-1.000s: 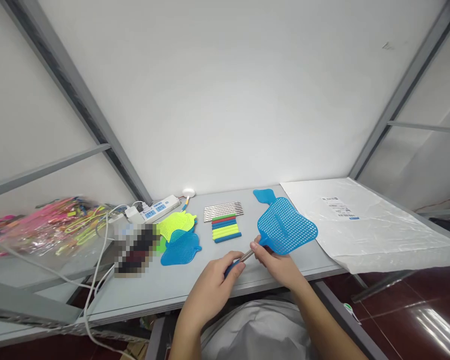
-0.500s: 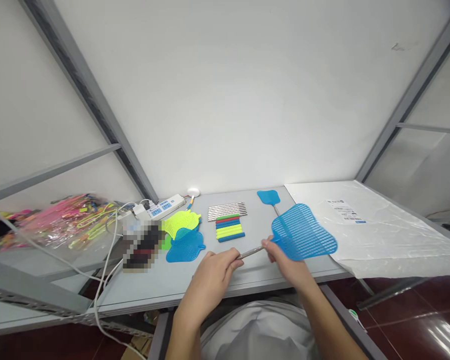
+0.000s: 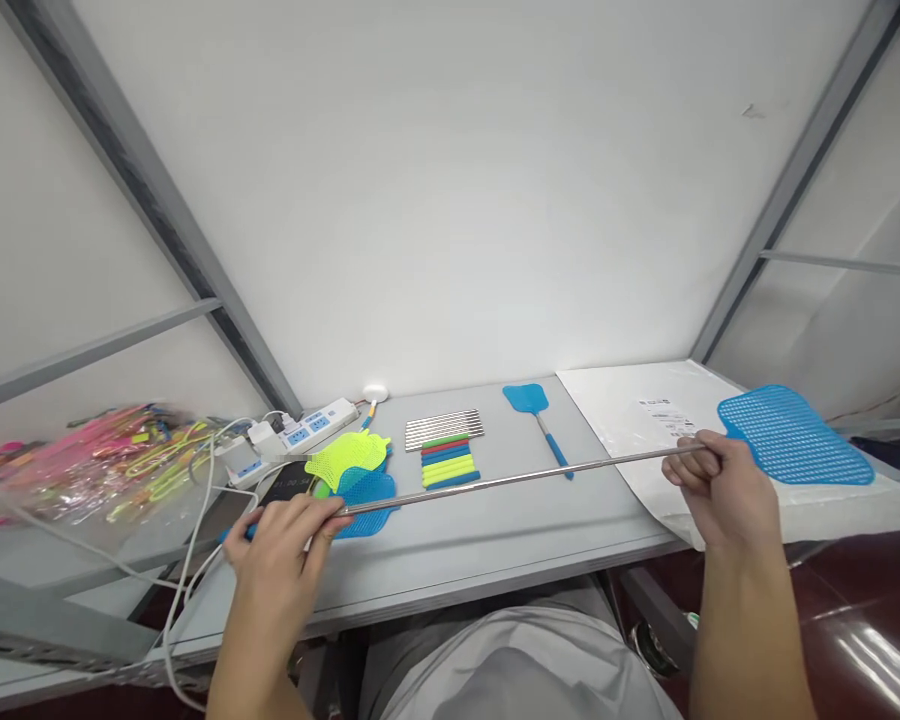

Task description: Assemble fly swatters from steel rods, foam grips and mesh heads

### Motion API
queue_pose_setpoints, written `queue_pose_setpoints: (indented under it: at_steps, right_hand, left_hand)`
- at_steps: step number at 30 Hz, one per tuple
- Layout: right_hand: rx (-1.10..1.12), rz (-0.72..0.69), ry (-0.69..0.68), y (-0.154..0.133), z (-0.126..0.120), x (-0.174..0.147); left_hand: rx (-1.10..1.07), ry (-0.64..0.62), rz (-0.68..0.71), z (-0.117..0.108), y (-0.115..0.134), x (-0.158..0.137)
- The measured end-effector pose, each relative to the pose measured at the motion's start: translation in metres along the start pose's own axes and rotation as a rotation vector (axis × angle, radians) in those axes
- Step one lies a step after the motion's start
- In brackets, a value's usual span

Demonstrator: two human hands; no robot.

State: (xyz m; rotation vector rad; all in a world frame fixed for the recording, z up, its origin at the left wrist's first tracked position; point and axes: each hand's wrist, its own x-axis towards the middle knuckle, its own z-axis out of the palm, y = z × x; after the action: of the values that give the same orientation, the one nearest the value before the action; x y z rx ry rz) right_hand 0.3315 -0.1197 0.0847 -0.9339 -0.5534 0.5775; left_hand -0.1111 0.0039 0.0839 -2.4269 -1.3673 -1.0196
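Over the grey table point(image 3: 495, 550), the two hands stand wide apart, the left hand point(image 3: 281, 540) knuckles-up, wrapped round the swatter point(image 3: 510, 482) by its handle point(image 3: 250, 531), perhaps partly on the rod. The right hand point(image 3: 731, 490), wrist upright, fingers curled, clasps the rod point(image 3: 570, 471) beside the blue head point(image 3: 795, 440).

Left hand point(image 3: 281, 535) and right hand point(image 3: 727, 490), both bare, each with wrist and forearm likewise uncovered as far as visible. Garment point(image 3: 525, 665) below the near edge of the worktop point(image 3: 510, 520): pale grey cloth, plain on its visible surface, rounded in outline, creased in broad, soft folds, darker where shaded. Its cut, whether shirt or apron, cannot be determined.
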Motion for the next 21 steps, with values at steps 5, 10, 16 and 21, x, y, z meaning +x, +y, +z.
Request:
queue_pose_setpoints:
  at_steps: [5, 10, 16, 21]
  right_hand:
    - [0.067, 0.027, -0.056, 0.003, 0.010, -0.003]
    - [0.054, -0.020, -0.023, 0.015, 0.025, -0.008]
    - [0.019, 0.082, -0.170, 0.040, 0.060, -0.032]
    - [0.075, 0.141, -0.204, 0.056, 0.085, -0.057]
  left_hand:
    - [0.066, 0.145, -0.028, 0.004, 0.006, 0.000]
    - [0.056, 0.162, -0.025, 0.023, 0.045, 0.005]
    - [-0.069, 0.295, -0.012, 0.043, 0.094, 0.006]
    - [-0.400, 0.702, -0.202, 0.058, 0.118, 0.004]
